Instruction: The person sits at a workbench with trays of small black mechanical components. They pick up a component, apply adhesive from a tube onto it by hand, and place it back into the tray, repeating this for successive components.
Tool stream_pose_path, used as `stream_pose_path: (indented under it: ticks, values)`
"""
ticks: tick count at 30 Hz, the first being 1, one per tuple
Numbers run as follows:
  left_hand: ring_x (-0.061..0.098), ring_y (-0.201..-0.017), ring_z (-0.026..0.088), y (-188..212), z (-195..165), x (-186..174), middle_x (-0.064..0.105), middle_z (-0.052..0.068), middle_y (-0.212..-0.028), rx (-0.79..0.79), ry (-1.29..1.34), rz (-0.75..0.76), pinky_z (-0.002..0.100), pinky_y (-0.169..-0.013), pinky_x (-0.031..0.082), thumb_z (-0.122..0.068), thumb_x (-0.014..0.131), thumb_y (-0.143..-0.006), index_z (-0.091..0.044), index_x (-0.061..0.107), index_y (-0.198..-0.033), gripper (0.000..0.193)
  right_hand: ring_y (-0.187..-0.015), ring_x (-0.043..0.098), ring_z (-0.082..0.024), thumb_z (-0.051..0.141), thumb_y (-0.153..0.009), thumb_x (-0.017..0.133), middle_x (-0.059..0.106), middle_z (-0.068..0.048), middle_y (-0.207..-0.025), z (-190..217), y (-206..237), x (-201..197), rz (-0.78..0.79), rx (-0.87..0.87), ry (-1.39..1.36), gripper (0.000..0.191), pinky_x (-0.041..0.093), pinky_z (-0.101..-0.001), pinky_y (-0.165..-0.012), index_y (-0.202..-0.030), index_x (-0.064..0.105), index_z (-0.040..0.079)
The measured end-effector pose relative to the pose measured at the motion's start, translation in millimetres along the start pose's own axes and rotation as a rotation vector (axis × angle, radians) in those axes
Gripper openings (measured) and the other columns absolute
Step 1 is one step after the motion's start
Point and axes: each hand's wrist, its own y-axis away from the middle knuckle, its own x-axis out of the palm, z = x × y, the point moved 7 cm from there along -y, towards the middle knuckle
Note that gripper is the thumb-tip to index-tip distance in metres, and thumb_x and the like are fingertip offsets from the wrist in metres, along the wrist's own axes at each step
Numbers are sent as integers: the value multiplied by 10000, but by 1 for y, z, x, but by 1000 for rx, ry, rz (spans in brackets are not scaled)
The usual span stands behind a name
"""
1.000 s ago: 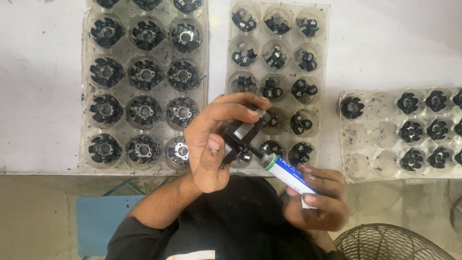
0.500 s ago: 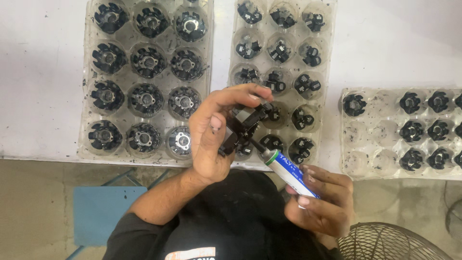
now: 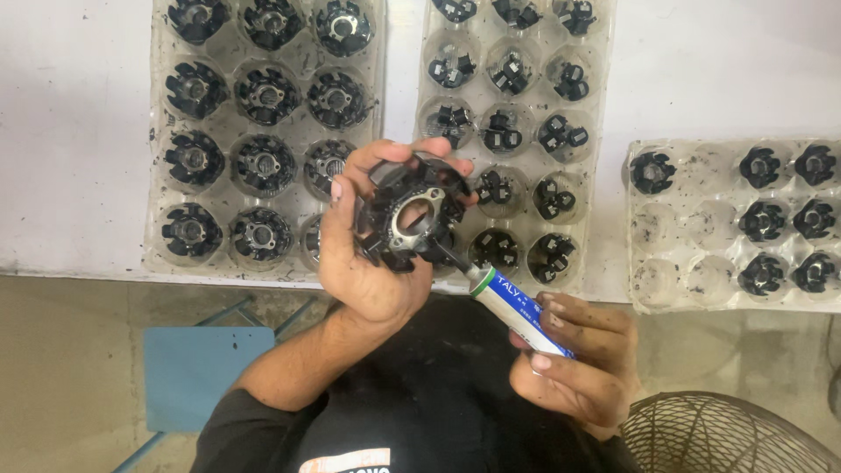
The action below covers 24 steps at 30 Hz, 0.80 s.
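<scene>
Your left hand (image 3: 372,263) is clenched around a black ring-shaped part (image 3: 410,215) with a pale metal centre, held up over the near edge of the table (image 3: 70,131). Your thumb and fingers wrap its rim, so the left side of the part is hidden behind your hand. Your right hand (image 3: 578,359) grips a white and blue tube (image 3: 517,302), fingers closed around its lower half; the tail end of the tube is covered by them. The tube's dark nozzle touches the lower right edge of the ring part, though whether anything is coming out is too small to make out.

Behind the held part lie three clear plastic trays. The left tray (image 3: 263,131) holds larger black round parts, one per pocket; its top row is cut off by the frame, and your hand hides the pocket at its near right corner. The middle tray (image 3: 517,131) holds small black clip-like pieces, several to a pocket, with its top row also cut off and its near left pockets behind the ring part. The right tray (image 3: 736,219) runs off the right edge; some pockets hold black star-shaped pieces, others show only dark smears.

A blue stool (image 3: 193,368) stands below the table on your left, and a wire fan guard (image 3: 727,438) is partly cut off at the lower right.
</scene>
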Motion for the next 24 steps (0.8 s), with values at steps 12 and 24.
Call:
stream_pose_path:
  ticks: [12,24]
  values:
    - [641,-1184,444,15,0,-8,633,241,-1283,-260,284,-269,588,-989,553,-492,431,-1073,-41,574,-1289,520,-1097,662,-229,161,-924,822,581,-56,-1137,20,9,10,-205,27,15,349,673,-351,-912,-1075,507,161]
    - [652,-1156,426,18,-25,-34,659,213,-1258,-421,284,-358,575,-979,557,-504,425,-1052,-54,610,-1232,519,-1019,642,-266,114,-865,803,605,-89,-1045,44,2,52,-165,29,29,301,695,-419,-833,-1024,550,142]
